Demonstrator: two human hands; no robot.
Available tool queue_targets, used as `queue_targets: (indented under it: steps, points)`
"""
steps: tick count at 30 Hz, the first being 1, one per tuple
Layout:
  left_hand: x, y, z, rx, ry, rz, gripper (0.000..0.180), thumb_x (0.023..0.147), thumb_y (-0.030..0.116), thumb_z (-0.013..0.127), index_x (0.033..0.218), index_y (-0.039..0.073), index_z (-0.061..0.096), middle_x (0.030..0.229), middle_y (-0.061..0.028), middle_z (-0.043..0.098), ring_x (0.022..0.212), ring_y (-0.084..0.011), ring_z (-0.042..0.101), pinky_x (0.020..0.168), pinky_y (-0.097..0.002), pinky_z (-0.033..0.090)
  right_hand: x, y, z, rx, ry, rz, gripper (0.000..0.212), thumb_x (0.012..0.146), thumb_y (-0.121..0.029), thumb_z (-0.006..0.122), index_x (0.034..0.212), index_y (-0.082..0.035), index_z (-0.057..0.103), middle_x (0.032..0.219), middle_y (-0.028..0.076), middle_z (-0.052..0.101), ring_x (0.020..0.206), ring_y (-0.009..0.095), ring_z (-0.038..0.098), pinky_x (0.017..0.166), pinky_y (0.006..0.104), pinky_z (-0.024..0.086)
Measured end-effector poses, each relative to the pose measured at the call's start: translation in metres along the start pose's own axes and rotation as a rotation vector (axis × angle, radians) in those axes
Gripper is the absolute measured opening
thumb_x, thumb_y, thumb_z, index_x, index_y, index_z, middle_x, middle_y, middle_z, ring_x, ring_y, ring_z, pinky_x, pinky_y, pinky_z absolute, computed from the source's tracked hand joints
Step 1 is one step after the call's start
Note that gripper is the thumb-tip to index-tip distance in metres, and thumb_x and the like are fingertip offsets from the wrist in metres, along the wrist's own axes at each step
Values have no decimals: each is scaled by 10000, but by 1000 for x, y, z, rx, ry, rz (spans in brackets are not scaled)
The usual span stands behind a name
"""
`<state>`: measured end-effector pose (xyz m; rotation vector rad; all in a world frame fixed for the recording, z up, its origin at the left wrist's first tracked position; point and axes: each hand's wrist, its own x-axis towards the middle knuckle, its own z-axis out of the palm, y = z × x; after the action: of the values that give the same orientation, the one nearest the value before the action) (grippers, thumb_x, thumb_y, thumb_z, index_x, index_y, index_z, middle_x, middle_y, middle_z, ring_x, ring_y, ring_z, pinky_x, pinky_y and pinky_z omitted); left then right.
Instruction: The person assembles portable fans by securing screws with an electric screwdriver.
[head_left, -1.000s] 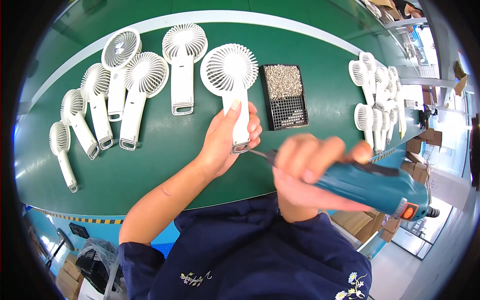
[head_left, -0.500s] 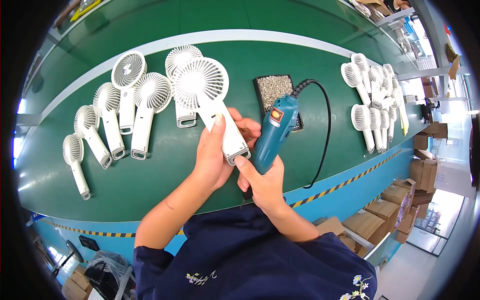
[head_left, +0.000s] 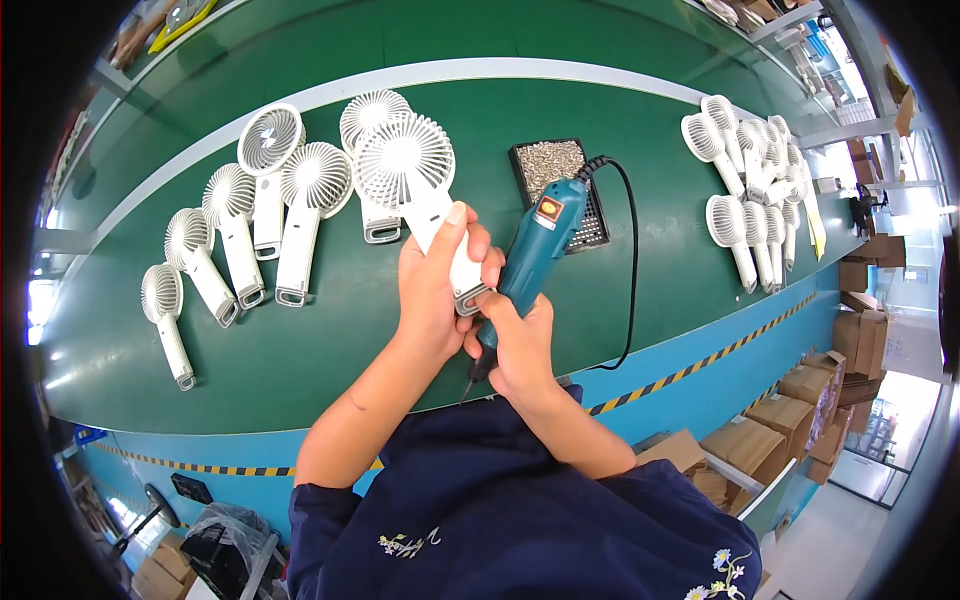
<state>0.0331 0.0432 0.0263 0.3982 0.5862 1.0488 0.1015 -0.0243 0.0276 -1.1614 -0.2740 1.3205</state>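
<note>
"What takes up the most room?"

"The green table, which runs from the near edge by the person to the far side."

"And on it?"

"A row of six white fans lies at the left, slanting toward the far middle. A tighter cluster of white fans sits at the right."

"Where is the one being handled?"

"The held fan is near the middle, raised above the table, its head partly covering the sixth fan in the row. Just right of it is the blue-green screwdriver, trailing a black cable. Beyond the tool lies a black tray with small metal pieces heaped in its far part."

"The hands?"

"The left hand wraps around the fan's handle, thumb on top. The right hand curls around the screwdriver's lower body, its thumb at the fan's metal loop."

"The smallest part?"

"The thin bit, pointing nearward, apart from the fan."
</note>
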Motion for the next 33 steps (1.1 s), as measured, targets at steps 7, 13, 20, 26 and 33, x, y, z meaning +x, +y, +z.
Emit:
queue_targets:
  steps: [7, 13, 20, 26, 33]
  points:
    - [-7, -1, 13, -15, -4, -61, 219, 953, 275, 518, 919, 67, 460, 657, -25, 476, 521, -143, 505, 446, -264, 411, -7, 0, -9, 51, -31, -112, 46, 789, 19, 495, 820, 21, 527, 697, 99, 566, 477, 143, 528, 367, 239, 392]
    - [-1, 8, 8, -2, 35, 16, 210, 946, 249, 519, 868, 62, 463, 616, -27, 450, 465, -147, 452, 508, -335, 450, -19, 2, -17, 55, -21, -107, 40, 796, 46, 536, 769, 19, 526, 624, 81, 556, 430, 127, 509, 377, 248, 396]
    - [-23, 17, 14, 15, -43, -65, 239, 956, 271, 502, 863, 56, 453, 633, -19, 449, 527, -138, 500, 518, -319, 486, -35, 0, -26, 8, -203, -31, 97, 871, -36, 574, 827, 42, 540, 698, 120, 619, 536, 146, 586, 419, 237, 436]
    - [-31, 3, 7, -18, 63, -30, 225, 941, 264, 527, 913, 48, 470, 642, -26, 473, 493, -134, 479, 505, -323, 473, -49, 10, -31, 5, -149, -78, 174, 910, -106, 591, 925, 64, 555, 803, 126, 637, 637, 150, 626, 433, 231, 456]
    - [-39, -16, 16, 75, 112, -70, 255, 934, 276, 542, 855, 45, 467, 603, -42, 482, 501, -164, 552, 409, -271, 431, -41, 10, -43, -104, -135, -99, 183, 902, -95, 588, 966, 67, 532, 807, 134, 625, 648, 173, 630, 427, 245, 453]
